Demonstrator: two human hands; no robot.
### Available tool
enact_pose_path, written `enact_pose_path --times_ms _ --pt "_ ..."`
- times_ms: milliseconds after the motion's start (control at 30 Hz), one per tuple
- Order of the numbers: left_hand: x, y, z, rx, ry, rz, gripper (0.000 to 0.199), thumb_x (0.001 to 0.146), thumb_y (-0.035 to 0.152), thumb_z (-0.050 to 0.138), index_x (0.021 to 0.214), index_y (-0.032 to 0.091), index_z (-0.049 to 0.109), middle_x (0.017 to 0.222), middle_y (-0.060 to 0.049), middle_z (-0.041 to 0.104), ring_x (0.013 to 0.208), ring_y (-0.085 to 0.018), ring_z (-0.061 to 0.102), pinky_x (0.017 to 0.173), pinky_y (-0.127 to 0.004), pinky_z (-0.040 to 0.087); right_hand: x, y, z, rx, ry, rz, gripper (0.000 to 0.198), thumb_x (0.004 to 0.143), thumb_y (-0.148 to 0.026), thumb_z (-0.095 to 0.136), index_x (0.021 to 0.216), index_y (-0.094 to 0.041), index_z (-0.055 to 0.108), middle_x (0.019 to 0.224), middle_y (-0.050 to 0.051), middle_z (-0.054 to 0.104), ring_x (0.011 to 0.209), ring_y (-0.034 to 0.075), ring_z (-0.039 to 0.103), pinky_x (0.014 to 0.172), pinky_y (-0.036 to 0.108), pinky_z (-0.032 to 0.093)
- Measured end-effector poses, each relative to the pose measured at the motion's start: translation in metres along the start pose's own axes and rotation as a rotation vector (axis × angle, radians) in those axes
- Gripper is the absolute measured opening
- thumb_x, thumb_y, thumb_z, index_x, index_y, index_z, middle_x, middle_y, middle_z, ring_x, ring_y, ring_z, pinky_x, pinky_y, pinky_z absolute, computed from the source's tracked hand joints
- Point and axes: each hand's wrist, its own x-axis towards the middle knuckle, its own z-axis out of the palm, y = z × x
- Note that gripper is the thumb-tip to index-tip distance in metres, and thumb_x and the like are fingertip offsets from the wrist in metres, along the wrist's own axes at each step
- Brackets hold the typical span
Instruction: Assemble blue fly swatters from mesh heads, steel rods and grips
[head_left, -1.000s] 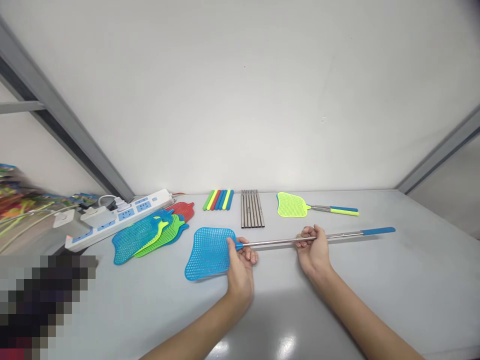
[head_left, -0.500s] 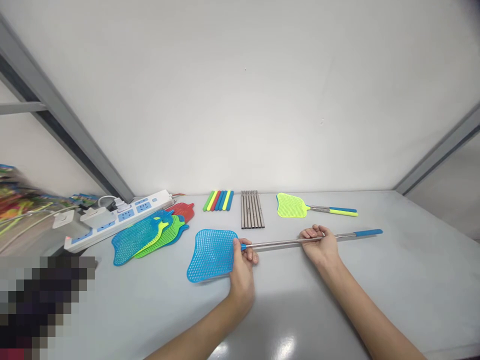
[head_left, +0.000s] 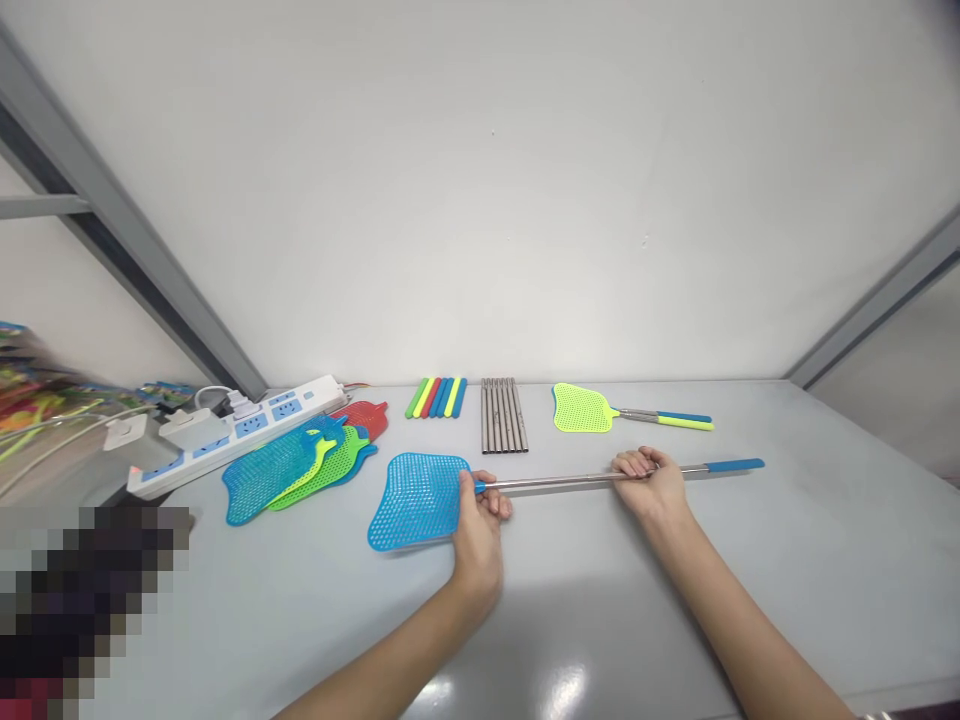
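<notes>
A blue fly swatter (head_left: 421, 502) with a long metal rod and a blue grip lies crosswise in front of me, held by both hands. At the neck, where the perforated head meets the rod, my left hand (head_left: 480, 515) pinches it with the thumb on top. My right hand (head_left: 651, 482) is closed around the rod farther right, palm turned up. Beyond the hands, a yellow-green fly swatter (head_left: 583, 410) rests on the table with its rod short, overlapping a blue one mostly hidden under it.
Metal tubes (head_left: 504, 416) lie in a row at the back, beside coloured grips (head_left: 436, 398). Loose swatter heads (head_left: 281, 470) overlap on the left, against a white power strip (head_left: 247, 430) with plugs and cables. A wall (head_left: 480, 200) closes off the grey table's (head_left: 810, 560) back.
My right hand has shifted slightly right along the rod. My left hand and the blue swatter head have moved a little left, and both hands still hold the swatter.
</notes>
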Motion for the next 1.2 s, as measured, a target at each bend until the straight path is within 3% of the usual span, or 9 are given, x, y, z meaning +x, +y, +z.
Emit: enact_pose_path --times_ms 233,400,533,767,967,1200 --pt "-0.001 0.001 0.001 0.096 -0.066 0.011 0.038 0.071 0.053 0.044 0.065 0.015 0.052 0.043 0.003 0.045 0.043 -0.009 0.045 0.048 -0.023 0.036 -0.004 0.001 0.0 -0.027 -0.048 -0.02 0.019 0.066 -0.007 0.032 0.052 -0.017 0.024 0.037 -0.008 0.02 0.029 0.003 0.022 0.029 0.014 0.02" --pt "-0.003 0.002 0.0 0.24 -0.126 0.049 0.036 0.075 0.048 0.041 0.077 0.014 0.054 0.075 -0.008 0.062 0.068 -0.017 0.058 0.057 -0.027 0.041 -0.002 0.001 0.0 -0.048 -0.072 -0.032 0.02 0.066 -0.007 0.033 0.051 -0.017 0.025 0.037 -0.008 0.019 0.029 0.003 0.021 0.029 0.014 0.019" --pt "-0.002 0.002 -0.002 0.231 -0.174 0.048 0.037 0.078 0.045 0.036 0.083 0.014 0.054 0.089 -0.012 0.062 0.086 -0.021 0.056 0.067 -0.032 0.042 -0.002 0.002 0.0 -0.045 -0.083 -0.033 0.02 0.067 -0.007 0.032 0.051 -0.017 0.026 0.037 -0.008 0.02 0.029 0.003 0.021 0.03 0.014 0.02" --pt "-0.001 0.002 -0.003 0.155 -0.139 0.033 0.037 0.078 0.045 0.036 0.082 0.012 0.054 0.088 -0.014 0.063 0.083 -0.023 0.058 0.069 -0.035 0.042 -0.004 0.008 -0.001 -0.037 -0.097 -0.034 0.02 0.069 -0.009 0.032 0.051 -0.017 0.026 0.038 -0.008 0.02 0.029 0.003 0.022 0.03 0.014 0.02" --pt "-0.003 0.004 -0.002 0.17 -0.196 0.004 0.04 0.077 0.045 0.035 0.084 0.012 0.055 0.092 -0.015 0.063 0.087 -0.024 0.058 0.07 -0.035 0.042 -0.004 0.01 -0.004 -0.044 -0.096 -0.072 0.021 0.07 -0.011 0.033 0.051 -0.017 0.026 0.038 -0.009 0.02 0.029 0.003 0.022 0.03 0.014 0.02" --pt "-0.007 0.007 0.002 0.096 -0.174 -0.115 0.04 0.078 0.043 0.035 0.083 0.01 0.056 0.096 -0.018 0.061 0.09 -0.024 0.057 0.079 -0.038 0.041 -0.007 0.013 -0.003 -0.055 -0.089 -0.109 0.02 0.071 -0.013 0.034 0.053 -0.017 0.027 0.038 -0.009 0.019 0.029 0.003 0.021 0.029 0.013 0.02"
